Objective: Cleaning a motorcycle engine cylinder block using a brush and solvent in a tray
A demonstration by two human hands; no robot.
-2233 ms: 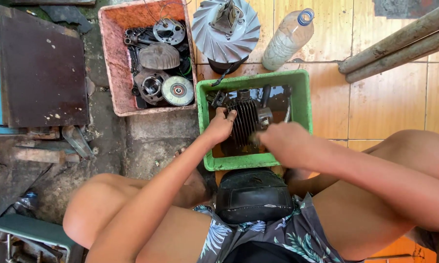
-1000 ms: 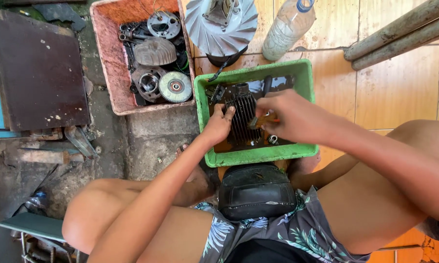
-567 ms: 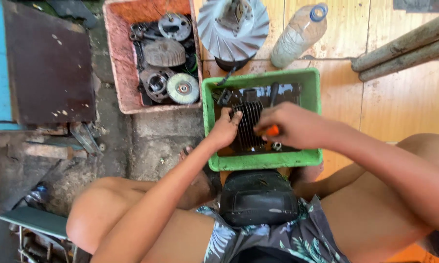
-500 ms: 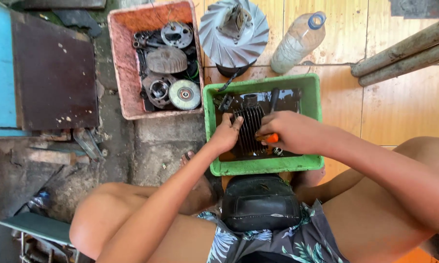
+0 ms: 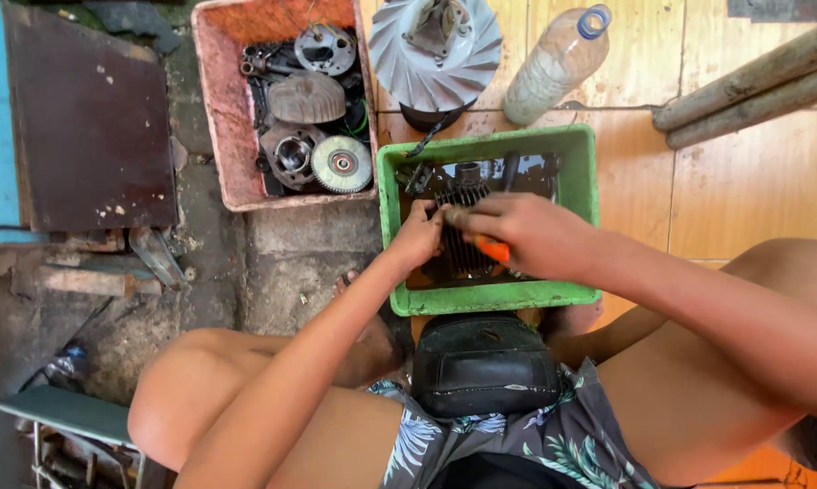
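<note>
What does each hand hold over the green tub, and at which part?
The right hand grips an orange-handled tool by its handle; its tip is hidden. The left hand holds the dark finned metal engine part at its left edge.

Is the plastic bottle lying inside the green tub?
No, the plastic bottle lies on the wooden floor outside the green tub, beyond its far rim.

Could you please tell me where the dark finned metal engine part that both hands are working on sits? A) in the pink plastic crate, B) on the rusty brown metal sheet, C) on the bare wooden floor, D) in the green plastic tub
D: the dark finned metal engine part lies inside the green plastic tub, with the left hand and the right hand on it.
</note>
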